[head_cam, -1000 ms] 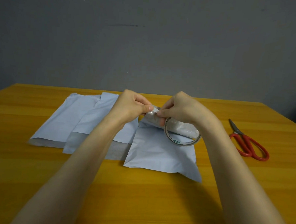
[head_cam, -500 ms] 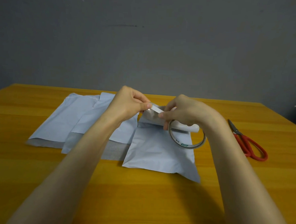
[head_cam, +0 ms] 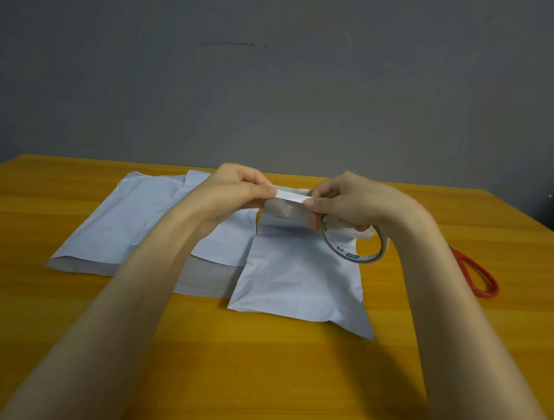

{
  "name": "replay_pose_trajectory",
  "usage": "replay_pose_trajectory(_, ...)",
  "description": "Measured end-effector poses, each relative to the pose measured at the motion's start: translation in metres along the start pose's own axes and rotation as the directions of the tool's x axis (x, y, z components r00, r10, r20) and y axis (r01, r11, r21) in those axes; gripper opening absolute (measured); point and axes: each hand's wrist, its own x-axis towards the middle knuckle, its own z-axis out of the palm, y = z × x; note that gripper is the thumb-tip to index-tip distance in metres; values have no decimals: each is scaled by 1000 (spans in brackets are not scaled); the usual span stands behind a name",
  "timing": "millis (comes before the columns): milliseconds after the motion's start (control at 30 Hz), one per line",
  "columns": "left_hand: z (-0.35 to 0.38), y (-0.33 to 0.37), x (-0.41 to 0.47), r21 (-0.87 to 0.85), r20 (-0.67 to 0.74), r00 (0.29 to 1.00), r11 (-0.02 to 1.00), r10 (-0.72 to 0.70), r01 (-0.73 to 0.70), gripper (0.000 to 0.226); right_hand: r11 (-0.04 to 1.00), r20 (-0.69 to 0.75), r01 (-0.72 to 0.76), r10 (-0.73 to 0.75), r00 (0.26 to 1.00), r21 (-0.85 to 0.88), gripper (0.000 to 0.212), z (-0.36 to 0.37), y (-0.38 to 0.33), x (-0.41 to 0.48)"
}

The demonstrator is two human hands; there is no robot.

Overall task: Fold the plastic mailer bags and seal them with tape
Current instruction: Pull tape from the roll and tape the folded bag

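Two hands draw a strip of tape over a folded mailer bag

On the orange wooden tabletop (head_cam: 260, 376) the nearest mailer bag (head_cam: 300, 285) lies flat, pale blue, its far end folded up into a grey roll; just over its right edge hangs the tape roll (head_cam: 352, 256), held by the right hand (head_cam: 350, 202), whose grip is closed with the ring slung under its curled fingers and the thumb and forefinger pinching the tape where it leaves the roll; the left hand (head_cam: 235, 191) has its grip pinched tight on the free end; the strip of tape (head_cam: 291, 196) runs taut between them, just above the fold; at left two more mailer bags (head_cam: 118, 220) lie flat and overlapping; red-handled scissors (head_cam: 479, 280) lie at right, partly behind the forearm; a grey wall (head_cam: 276, 81) stands beyond.
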Motion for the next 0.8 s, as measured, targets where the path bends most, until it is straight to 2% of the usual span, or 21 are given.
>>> replay_pose_trajectory(100,3,-3,0,-56,39,999,998,5,-3,17,1000,-16,-15,15,1000,-15,31,1,-1,1)
replay_pose_trajectory(200,8,-4,-1,-19,48,998,999,48,-48,7,999,-26,-29,29,999,-28,29,0,-1,1)
replay_pose_trajectory(433,18,-4,1,21,-89,990,994,108,-106,17,998,-18,-37,36,999,-56,32,1,-2,2)
replay_pose_trajectory(600,19,-2,0,24,-111,989,995,101,-99,15,997,0,-25,25,1000,-67,36,1,-2,2)
replay_pose_trajectory(800,16,0,0,66,-108,992,996,71,-64,15,998,52,-39,36,998,43,34,-1,-2,0)
